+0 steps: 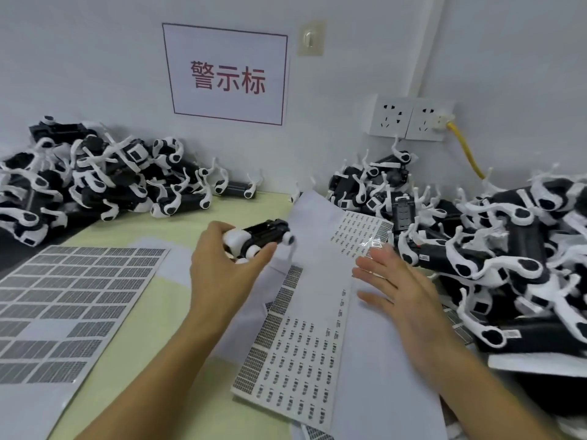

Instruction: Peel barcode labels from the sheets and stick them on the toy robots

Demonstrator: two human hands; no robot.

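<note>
We hold one toy robot above a yellow-green table strewn with label sheets.

We work at a pale yellow-green table (149, 315) pushed against a white wall (95, 58) that carries a red-bordered sign (227, 74), a small hook (309, 38) and a double socket (409, 119) with a yellow cable (467, 150). Heaps of black-and-white toys lie at the back left (79, 176) and along the right (476, 236). Our left hand (222, 265) curls round a toy robot (260, 238) just above the table's middle — its long axis runs left to right, tilting up toward the right, a white-capped end at our fingers. Our right hand (394, 281) is spread flat, fingers straight, over the barcode label sheet (301, 354); another label sheet (63, 306) lies at the left.
</note>
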